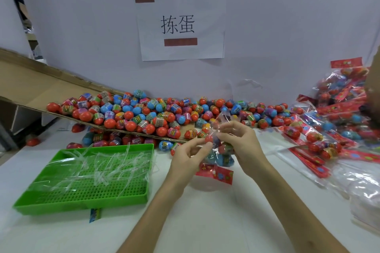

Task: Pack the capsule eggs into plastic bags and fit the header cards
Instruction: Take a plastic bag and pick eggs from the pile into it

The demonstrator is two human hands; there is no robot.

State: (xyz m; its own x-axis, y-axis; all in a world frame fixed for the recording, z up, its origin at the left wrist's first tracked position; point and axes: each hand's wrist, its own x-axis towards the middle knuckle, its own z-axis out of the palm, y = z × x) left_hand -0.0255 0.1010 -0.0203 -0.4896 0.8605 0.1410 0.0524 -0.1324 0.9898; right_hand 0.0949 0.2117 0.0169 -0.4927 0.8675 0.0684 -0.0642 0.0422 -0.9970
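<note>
A clear plastic bag (223, 155) with several red and blue capsule eggs inside hangs above the white table at centre. My right hand (238, 139) grips the bag near its open top. My left hand (189, 152) pinches a red capsule egg (208, 139) at the bag's mouth. A red header card (218, 173) hangs at the bag's lower end, just above the table. A big heap of loose capsule eggs (156, 113) lies behind my hands on a sloped cardboard sheet (30, 86).
A green perforated tray (82, 193) with clear plastic strips sits at the left. Packed bags with red header cards (333, 121) pile up at the right, with empty clear bags (362, 183) in front. A paper sign (181, 24) hangs on the back wall.
</note>
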